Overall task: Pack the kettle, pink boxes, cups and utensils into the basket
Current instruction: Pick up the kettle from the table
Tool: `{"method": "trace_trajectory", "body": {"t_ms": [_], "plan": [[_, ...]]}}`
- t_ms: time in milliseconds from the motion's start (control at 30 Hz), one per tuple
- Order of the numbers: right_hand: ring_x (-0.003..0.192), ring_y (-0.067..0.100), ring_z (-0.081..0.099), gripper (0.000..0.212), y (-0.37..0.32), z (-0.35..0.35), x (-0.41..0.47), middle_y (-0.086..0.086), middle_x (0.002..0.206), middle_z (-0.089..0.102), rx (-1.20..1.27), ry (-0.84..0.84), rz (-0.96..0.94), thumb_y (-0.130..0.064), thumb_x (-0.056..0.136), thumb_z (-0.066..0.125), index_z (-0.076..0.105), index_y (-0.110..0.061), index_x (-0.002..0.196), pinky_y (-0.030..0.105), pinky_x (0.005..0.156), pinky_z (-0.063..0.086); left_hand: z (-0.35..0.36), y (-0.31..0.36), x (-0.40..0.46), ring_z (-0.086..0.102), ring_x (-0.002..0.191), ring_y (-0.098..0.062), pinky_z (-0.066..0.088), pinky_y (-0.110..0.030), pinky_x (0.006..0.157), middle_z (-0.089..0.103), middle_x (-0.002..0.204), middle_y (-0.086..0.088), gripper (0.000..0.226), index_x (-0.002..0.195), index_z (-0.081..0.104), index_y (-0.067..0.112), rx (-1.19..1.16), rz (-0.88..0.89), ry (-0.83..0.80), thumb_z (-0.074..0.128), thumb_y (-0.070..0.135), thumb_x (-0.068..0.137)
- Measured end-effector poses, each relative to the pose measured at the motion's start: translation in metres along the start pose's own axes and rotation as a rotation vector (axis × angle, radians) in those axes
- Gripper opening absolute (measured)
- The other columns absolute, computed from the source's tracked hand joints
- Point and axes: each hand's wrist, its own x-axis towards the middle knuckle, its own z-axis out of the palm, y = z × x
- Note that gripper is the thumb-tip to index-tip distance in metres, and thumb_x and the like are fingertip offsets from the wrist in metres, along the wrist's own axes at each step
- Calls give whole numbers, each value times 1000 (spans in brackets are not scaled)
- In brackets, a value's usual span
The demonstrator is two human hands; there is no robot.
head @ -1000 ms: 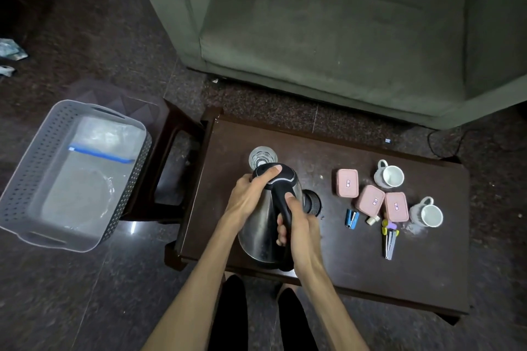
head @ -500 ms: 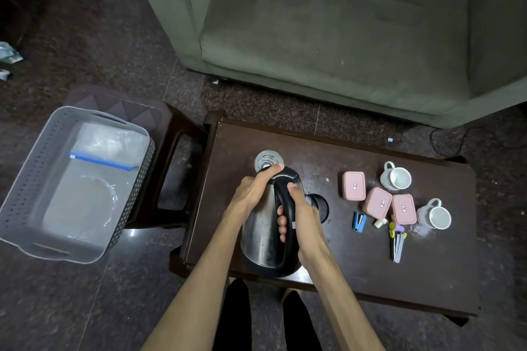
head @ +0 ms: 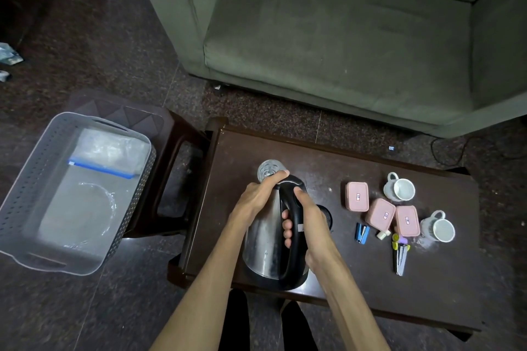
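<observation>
A steel kettle (head: 263, 239) with a black handle is held over the dark table (head: 356, 288). My right hand (head: 306, 218) is wrapped around its handle, and my left hand (head: 258, 196) grips its lid and top. The kettle's black base (head: 325, 215) shows just behind my right hand. Three pink boxes (head: 357, 196) (head: 380, 214) (head: 407, 221) and two white cups (head: 399, 188) (head: 439, 227) lie at the table's right. Utensils (head: 399, 255) lie in front of the boxes. The grey basket (head: 21, 188) sits on a stool to the left, holding a plastic bag.
A clear glass (head: 268, 169) stands behind the kettle. A blue stapler (head: 362, 233) lies by the boxes. A green sofa (head: 342, 37) fills the far side. The brown stool (head: 171, 168) stands between basket and table. My legs show below the table's near edge.
The kettle stays in both hands and has shifted slightly toward the table's near edge. My grip on the handle and lid is the same.
</observation>
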Motion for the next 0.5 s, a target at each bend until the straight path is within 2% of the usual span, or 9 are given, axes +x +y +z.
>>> {"method": "trace_trajectory", "body": {"t_ms": [500], "plan": [[43, 13, 49, 61, -2, -4, -3, 1, 55, 54, 9, -14, 11, -64, 93, 59, 69, -18, 55, 25, 44, 44, 3, -2, -6, 75, 106, -25, 53, -43, 108, 81, 110, -4, 87, 109, 82, 22, 1, -13, -7, 70, 87, 53]]}}
